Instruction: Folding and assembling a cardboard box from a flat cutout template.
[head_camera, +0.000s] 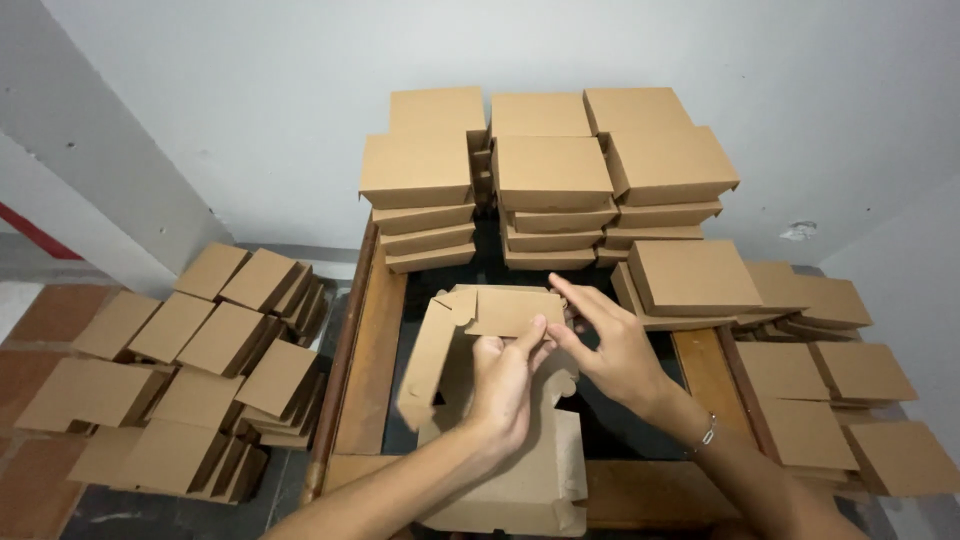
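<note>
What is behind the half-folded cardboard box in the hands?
Behind the half-folded cardboard box stand stacks of closed brown boxes against the white wall, on a dark-topped wooden table. The box and both hands hide part of the tabletop.

White walls (250, 90) (evenly lit) behind a wooden-framed table (365, 340).

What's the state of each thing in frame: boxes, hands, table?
half-folded box: partly assembled, flaps up, lid open
left hand: gripping the box's front flap
right hand: fingers spread, pressing the flap
finished boxes: closed, stacked at the table's back
floor boxes: closed, piled on the left
table: wooden rim bare
</note>
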